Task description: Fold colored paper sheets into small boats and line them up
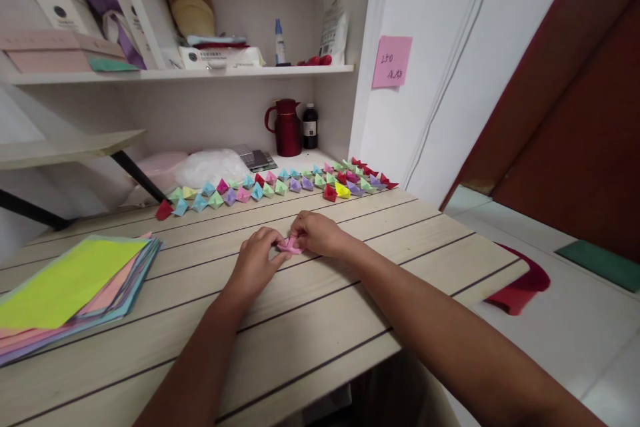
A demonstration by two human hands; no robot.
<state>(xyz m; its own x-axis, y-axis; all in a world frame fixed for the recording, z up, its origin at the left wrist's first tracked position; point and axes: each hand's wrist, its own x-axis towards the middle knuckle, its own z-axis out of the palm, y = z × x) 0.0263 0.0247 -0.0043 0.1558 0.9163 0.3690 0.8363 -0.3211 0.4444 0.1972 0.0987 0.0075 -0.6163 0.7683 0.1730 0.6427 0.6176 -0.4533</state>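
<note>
Obs.: my L grip [255, 257] and R grip [316, 233] both pinch the pink folded paper [290, 247], held betw. them over the surface [305, 307]. Long axis approx. L–R; front vs. back end: can't tell.

Pink folded paper [289, 248] contrasts with a pale tabletop [320, 310] striped in dark lines; paper boats [295, 185] show red, blue, green, purple, pink and yellow, a paper sheet [70, 280] lime-yellow, a jug [289, 131] deep red.

Pink folded paper [289, 247], boat-like, partly hidden, near the middle of the tabletop [310, 320]
</note>
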